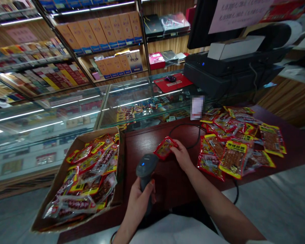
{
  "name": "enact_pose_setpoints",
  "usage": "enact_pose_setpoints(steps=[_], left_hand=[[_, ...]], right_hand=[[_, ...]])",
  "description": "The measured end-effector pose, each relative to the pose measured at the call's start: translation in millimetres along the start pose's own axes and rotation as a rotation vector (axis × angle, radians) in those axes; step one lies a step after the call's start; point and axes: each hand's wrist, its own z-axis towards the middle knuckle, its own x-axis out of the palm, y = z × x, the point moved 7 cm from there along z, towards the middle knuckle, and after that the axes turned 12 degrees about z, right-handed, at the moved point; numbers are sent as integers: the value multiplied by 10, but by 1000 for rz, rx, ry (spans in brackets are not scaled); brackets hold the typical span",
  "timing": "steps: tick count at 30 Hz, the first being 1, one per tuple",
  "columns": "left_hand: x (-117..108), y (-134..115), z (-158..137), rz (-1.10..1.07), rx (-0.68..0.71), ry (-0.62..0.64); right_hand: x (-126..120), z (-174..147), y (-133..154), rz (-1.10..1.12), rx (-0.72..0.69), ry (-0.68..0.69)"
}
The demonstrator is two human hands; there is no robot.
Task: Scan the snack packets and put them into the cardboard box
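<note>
My left hand [139, 200] is wrapped round the handle of a grey barcode scanner [146, 166], whose head has a small blue light. In my right hand [181, 154], a red and yellow snack packet [165, 148] is pinched by its right edge, just in front of the scanner's head. To the left stands an open cardboard box [120, 169] filled with snack packets [91, 169]. On the right of the dark red table [137, 139] lies a loose pile of snack packets [235, 159], many with yellow headers and red edges.
Behind the table runs a glass display counter [106, 105]. A red mouse pad [162, 84] with a mouse [170, 78] lies on it. A black cash register base [208, 79] with a monitor stands back right. A black cable [178, 126] loops across the table.
</note>
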Motion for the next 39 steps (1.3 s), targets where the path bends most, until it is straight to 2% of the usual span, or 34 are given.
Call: enact_pose_setpoints(steps=[3,5,9,14,20,22,27,31,36,39], left_hand=[[9,5,-12,11,-6,1],[10,23,-26,13,-23,10],[-12,-20,-77,48,-46,28],[-54,-193,-131,97,-35,39],[-68,-218,-88,91,-13,20],[-72,-179,-73,73,-24,16],[-92,-125,-62,45,-39,4],[-98,-118,-57,40,-42,-7],[-92,-111,-45,45,-40,-2],[-96,-108,-45,61,-31,3]], right_hand=[[-8,-18,-41,133,75,13],[-4,-27,-75,89,101,45],[-5,-24,-48,-133,12,53],[66,-61,71,-159,-67,74],[161,-129,-49,43,142,249],[132,-110,-49,101,137,228],[-29,-31,2,296,157,24],[-122,-21,16,338,183,-84],[-8,-60,17,371,253,77],[-13,-50,46,236,163,93]])
